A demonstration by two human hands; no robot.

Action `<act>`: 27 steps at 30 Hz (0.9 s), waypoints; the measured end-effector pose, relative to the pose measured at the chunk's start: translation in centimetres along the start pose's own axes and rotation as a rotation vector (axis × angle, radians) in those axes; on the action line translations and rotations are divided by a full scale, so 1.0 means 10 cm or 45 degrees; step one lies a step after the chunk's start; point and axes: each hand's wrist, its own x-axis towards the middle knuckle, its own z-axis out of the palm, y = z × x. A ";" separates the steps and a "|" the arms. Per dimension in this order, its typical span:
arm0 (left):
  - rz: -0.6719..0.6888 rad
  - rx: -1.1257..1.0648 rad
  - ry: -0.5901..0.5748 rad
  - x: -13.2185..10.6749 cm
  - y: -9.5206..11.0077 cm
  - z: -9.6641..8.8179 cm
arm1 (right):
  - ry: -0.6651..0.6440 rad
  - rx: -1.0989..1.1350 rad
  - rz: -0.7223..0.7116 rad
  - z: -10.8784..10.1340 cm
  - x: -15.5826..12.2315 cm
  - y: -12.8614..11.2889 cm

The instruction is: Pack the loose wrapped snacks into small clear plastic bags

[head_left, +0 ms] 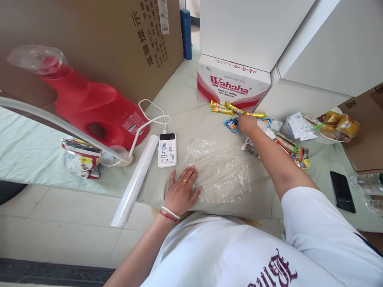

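- Cloth-covered counter (pixel 176 93); tiled floor (pixel 74 215).
- White bowl (pixel 328 139): wrapped food (pixel 347 125).
- Your left hand (pixel 181 193): fingers spread on plastic sheet (pixel 223 171).
- Your right hand (pixel 247 123), beside snack packets (pixel 223 111): can't tell grip.

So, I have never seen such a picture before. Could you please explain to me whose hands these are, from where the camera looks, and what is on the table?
There is no machine here: a person works with bare hands. The one picture comes from a camera on that person's head, looking forward and down. The left hand lies flat with its fingertips at the edge of a clear plastic sheet, holding nothing. The right hand reaches to yellow packets and a blue packet; its fingers are hidden, so I cannot tell if it holds one. Also on the covered table are a Wahaha box, a red bottle and a black phone.
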 end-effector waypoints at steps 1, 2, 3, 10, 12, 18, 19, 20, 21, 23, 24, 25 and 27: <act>0.001 -0.005 0.002 0.00 0.00 0.00 | 0.021 -0.010 0.010 -0.01 -0.06 0.02; 0.002 -0.010 0.006 -0.01 0.00 0.00 | 0.045 -0.024 0.031 -0.02 -0.13 0.05; 0.004 -0.015 0.010 -0.01 -0.01 0.01 | 0.071 -0.039 0.054 -0.04 -0.22 0.09; 0.008 -0.046 0.025 -0.01 -0.01 0.01 | 0.095 -0.037 0.057 -0.08 -1.12 0.54; 0.006 -0.046 0.038 0.00 -0.01 0.00 | -0.039 -0.053 -0.025 -0.02 -1.31 0.62; 0.016 -0.037 0.042 0.01 -0.01 0.01 | -0.252 -0.036 -0.082 0.14 -1.37 0.60; 0.014 -0.035 0.040 0.01 0.00 0.01 | -0.236 -0.036 -0.098 0.15 -1.36 0.58; 0.010 -0.033 0.038 0.01 0.00 0.01 | -0.216 -0.034 -0.119 0.15 -1.35 0.57; 0.005 -0.033 0.034 0.01 0.00 0.01 | -0.200 -0.030 -0.139 0.15 -1.35 0.57; -0.006 -0.034 0.025 0.01 0.00 0.01 | -0.179 -0.018 -0.156 0.13 -1.38 0.60; -0.014 -0.034 0.019 0.01 0.01 0.01 | -0.171 -0.008 -0.155 0.12 -1.40 0.63; -0.024 -0.035 0.015 0.01 0.01 0.00 | -0.156 0.005 -0.153 0.09 -1.43 0.67; -0.043 -0.034 0.008 0.02 0.01 0.00 | -0.091 0.046 -0.163 0.00 -1.50 0.72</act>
